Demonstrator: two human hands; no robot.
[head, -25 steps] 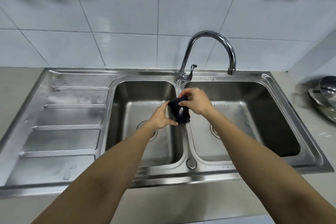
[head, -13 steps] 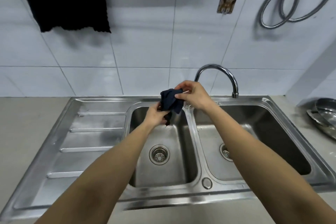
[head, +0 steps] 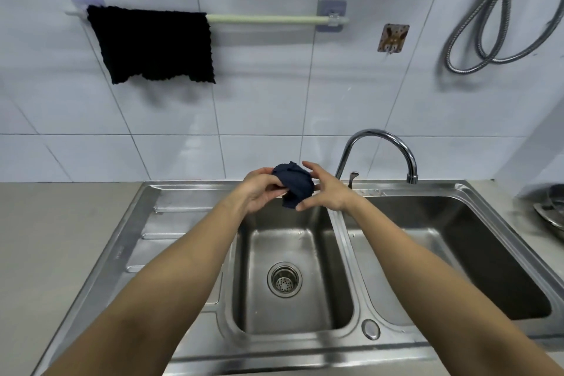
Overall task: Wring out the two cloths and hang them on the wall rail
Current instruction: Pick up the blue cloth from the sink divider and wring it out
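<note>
A bunched dark blue cloth (head: 295,185) is held above the back of the left sink basin (head: 287,314). My left hand (head: 259,191) grips its left side. My right hand (head: 328,192) touches its right side and underside with the fingers spread. A black cloth (head: 152,44) hangs spread over the left half of the pale wall rail (head: 268,19). The right half of the rail is bare.
The curved chrome faucet (head: 381,146) rises just right of my hands, behind the divider of the steel double sink. The drainboard (head: 171,223) is at the left, metal dishes (head: 552,210) at the right edge. A metal hose (head: 494,15) loops on the wall.
Both hands have lifted the dark blue cloth from low in the sink to above its back rim. The view has tilted up, showing the rail and the hanging black cloth.
</note>
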